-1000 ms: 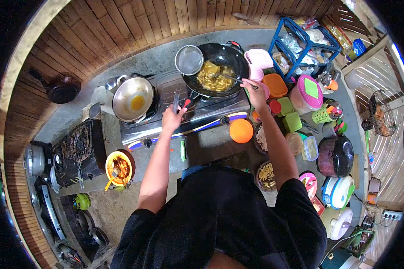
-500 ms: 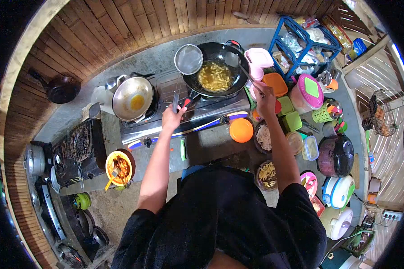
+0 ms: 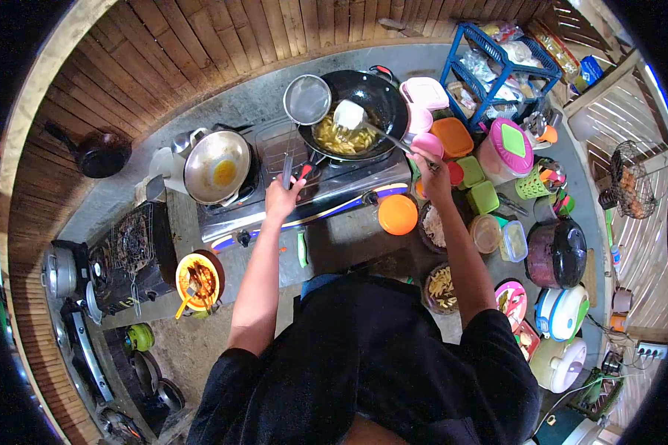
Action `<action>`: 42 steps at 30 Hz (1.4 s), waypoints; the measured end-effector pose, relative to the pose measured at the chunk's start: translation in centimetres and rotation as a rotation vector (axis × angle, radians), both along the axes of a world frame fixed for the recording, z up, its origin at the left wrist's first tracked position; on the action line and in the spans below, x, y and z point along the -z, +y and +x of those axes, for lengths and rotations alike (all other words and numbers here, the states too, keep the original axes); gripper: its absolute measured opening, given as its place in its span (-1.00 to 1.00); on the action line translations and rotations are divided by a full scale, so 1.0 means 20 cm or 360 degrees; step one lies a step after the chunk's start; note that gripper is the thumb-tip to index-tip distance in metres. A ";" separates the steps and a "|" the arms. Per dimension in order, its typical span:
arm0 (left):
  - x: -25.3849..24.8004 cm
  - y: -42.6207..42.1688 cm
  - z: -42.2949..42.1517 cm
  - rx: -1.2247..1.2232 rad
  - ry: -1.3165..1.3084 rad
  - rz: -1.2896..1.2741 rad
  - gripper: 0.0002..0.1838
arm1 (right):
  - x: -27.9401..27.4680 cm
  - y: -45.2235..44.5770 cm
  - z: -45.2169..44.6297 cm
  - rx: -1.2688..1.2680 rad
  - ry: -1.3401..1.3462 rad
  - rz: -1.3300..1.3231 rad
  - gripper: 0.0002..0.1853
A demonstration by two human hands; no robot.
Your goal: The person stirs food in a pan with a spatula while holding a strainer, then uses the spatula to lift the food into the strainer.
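My left hand (image 3: 280, 199) is closed round the handle of a round mesh strainer (image 3: 307, 100), whose bowl overlaps the left rim of a black wok (image 3: 375, 96). The wok's red-and-black handle passes beside that hand; whether the fingers also grip it is unclear. My right hand (image 3: 430, 174) grips a metal spatula (image 3: 349, 116) near its handle end. The spatula's blade catches bright light over pale food pieces (image 3: 341, 139) in oil in the wok. A second pan (image 3: 217, 167) with a little yellow oil sits on the left burner.
An orange lid (image 3: 398, 215) lies before the stove (image 3: 312, 194). To the right are plastic containers (image 3: 453, 138), bowls of food and a blue rack (image 3: 497, 67). At left stand a charred grill (image 3: 135, 245) and a yellow bowl (image 3: 196, 280) of red sauce with a spoon.
My right hand has moved slightly down, and the spatula's blade has swung from the wok's right side to the left over the food. My left hand still holds the strainer.
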State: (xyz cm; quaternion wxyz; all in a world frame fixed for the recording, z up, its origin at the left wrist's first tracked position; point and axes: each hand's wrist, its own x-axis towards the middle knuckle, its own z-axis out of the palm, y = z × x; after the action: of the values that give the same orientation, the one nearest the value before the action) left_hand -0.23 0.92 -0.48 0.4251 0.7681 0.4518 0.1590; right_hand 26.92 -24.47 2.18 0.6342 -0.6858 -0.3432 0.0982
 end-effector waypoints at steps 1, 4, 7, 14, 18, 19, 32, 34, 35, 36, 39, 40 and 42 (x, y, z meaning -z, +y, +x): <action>0.01 0.01 0.00 0.0000 0.0003 0.0008 -0.63 | -0.02 0.00 0.00 0.0052 -0.0129 -0.0028 -0.75; 0.00 0.00 0.00 -0.0007 0.0020 0.0004 -0.64 | -0.04 -0.01 0.01 0.0255 -0.0452 -0.0121 -0.76; -0.01 -0.01 0.00 -0.0010 0.0034 -0.0013 -0.63 | -0.04 -0.04 0.05 0.0403 -0.1002 -0.0310 -0.75; 0.00 0.00 0.01 -0.0023 0.0020 -0.0036 -0.64 | -0.04 -0.05 -0.06 0.0346 -0.0997 -0.0225 -0.81; 0.00 0.00 0.01 0.0007 -0.0003 0.0002 -0.64 | -0.05 -0.03 -0.15 0.0287 -0.0647 -0.0244 -0.80; 0.00 0.00 0.01 0.0008 0.0018 0.0002 -0.65 | -0.07 -0.03 -0.16 0.0213 -0.0478 -0.0196 -0.80; 0.00 0.00 0.00 0.0005 -0.0003 -0.0023 -0.63 | 0.02 0.04 0.01 0.0545 -0.1014 -0.0353 -0.75; 0.00 0.00 0.00 0.0008 -0.0010 -0.0010 -0.63 | 0.05 0.06 0.04 0.0514 -0.1037 -0.0317 -0.74; 0.01 0.00 0.00 0.0011 -0.0015 0.0000 -0.62 | 0.07 0.06 0.04 0.0513 -0.1038 -0.0317 -0.74; 0.01 0.00 0.00 0.0010 -0.0016 0.0000 -0.62 | 0.07 0.07 0.02 0.0484 -0.0753 -0.0345 -0.73; 0.01 0.00 0.00 0.0014 -0.0027 0.0010 -0.61 | 0.08 0.10 -0.02 0.0329 -0.0138 -0.0261 -0.71; -0.01 0.00 0.00 0.0019 0.0000 0.0026 -0.61 | 0.09 0.11 -0.02 0.0205 0.0192 -0.0151 -0.70; -0.02 -0.01 0.00 0.0020 0.0028 0.0043 -0.61 | 0.09 0.11 -0.05 0.0158 0.0241 -0.0158 -0.70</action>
State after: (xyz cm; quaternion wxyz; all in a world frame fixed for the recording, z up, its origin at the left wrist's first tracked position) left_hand -0.13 0.71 -0.07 0.4118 0.7779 0.4484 0.1556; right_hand 25.89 -22.28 0.36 0.6277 -0.7232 -0.2545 0.1350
